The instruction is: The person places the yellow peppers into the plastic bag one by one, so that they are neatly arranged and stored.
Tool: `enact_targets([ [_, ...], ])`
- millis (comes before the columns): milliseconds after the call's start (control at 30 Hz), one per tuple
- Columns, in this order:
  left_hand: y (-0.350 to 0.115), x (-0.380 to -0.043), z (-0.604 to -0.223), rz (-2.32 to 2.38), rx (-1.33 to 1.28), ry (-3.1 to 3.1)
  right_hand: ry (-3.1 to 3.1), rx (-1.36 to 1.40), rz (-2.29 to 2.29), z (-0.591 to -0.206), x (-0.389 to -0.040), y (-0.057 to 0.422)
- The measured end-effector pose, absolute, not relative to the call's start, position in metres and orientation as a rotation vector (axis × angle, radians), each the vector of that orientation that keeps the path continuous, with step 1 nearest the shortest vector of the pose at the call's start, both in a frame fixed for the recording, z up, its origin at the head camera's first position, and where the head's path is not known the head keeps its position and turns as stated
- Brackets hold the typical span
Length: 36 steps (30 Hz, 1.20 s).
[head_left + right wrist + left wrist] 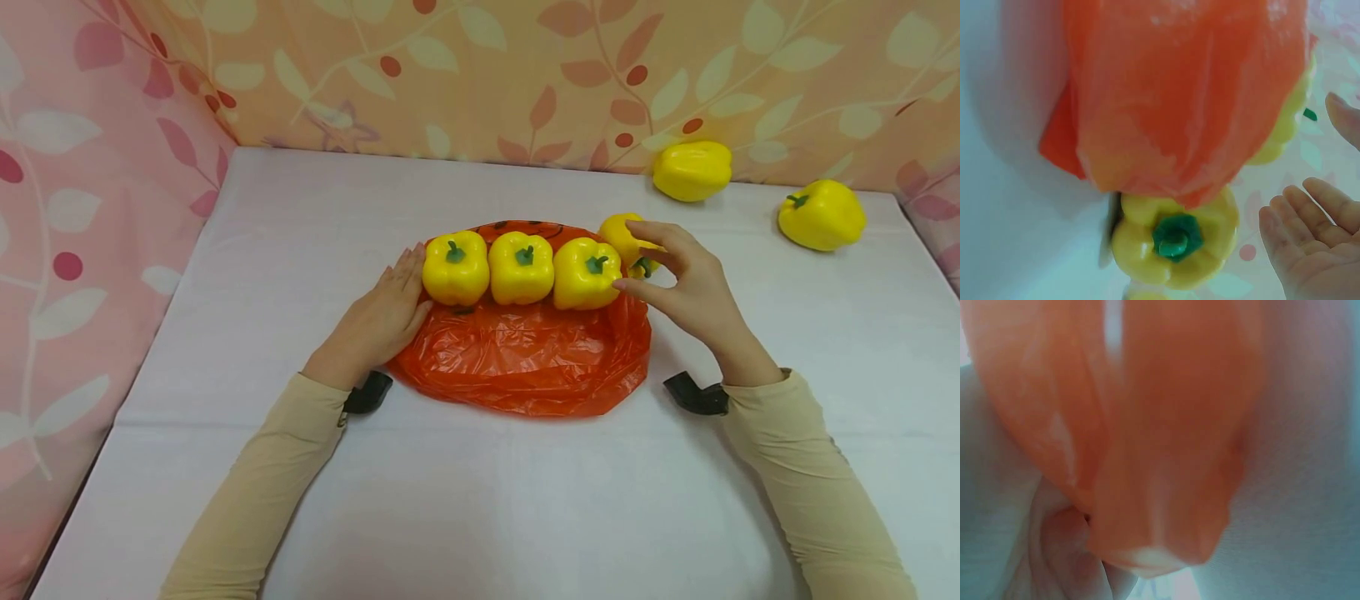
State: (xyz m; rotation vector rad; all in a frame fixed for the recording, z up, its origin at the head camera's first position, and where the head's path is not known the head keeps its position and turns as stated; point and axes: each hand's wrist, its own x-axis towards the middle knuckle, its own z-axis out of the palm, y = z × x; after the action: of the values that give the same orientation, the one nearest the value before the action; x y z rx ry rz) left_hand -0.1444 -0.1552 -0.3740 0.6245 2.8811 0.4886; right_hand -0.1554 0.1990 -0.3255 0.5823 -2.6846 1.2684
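— First entry?
— Bag (pixel 517 354): red, thin, crinkled; spread on white table (pixel 487 508), between both hands.

— Contents along its far half?
— Left pepper (pixel 455 279), middle pepper (pixel 521 275), right pepper (pixel 585 283): yellow, green-stemmed, upright, set in one row. Inside the bag or merely on top: cannot tell.

— Left hand (pixel 381 315)?
— Fingers straight, side by side, laid flat along the outer side of left pepper; unclenched. From left wrist, chiefly blurred red plastic.

— Right hand (pixel 693 283)?
— Thumb and fingers apart, in a loose arch at the row's right end. Thumb tip close by right pepper; touching or just short, cannot tell.

— Near that hand?
— Fourth pepper (pixel 618 233): tipped on its side, stem toward the near edge, partly behind the fingers; just beside the bag.

— Farther out?
— Fifth pepper (pixel 692 171), on its side by the floral curtain (pixel 465 83). Sixth pepper (pixel 822 215), also on its side, toward the far right corner.

— At the cuffs?
— Beige sleeves (pixel 813 492); black brackets (pixel 696 395), one per wrist.
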Motion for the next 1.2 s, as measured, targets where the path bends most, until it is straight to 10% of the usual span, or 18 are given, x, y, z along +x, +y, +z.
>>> enact_targets([
  [1200, -0.155, -0.145, -0.376, 0.479, 0.636, 2.907, -2.899, 0.143, 1.263, -0.342, -0.184, 0.240],
])
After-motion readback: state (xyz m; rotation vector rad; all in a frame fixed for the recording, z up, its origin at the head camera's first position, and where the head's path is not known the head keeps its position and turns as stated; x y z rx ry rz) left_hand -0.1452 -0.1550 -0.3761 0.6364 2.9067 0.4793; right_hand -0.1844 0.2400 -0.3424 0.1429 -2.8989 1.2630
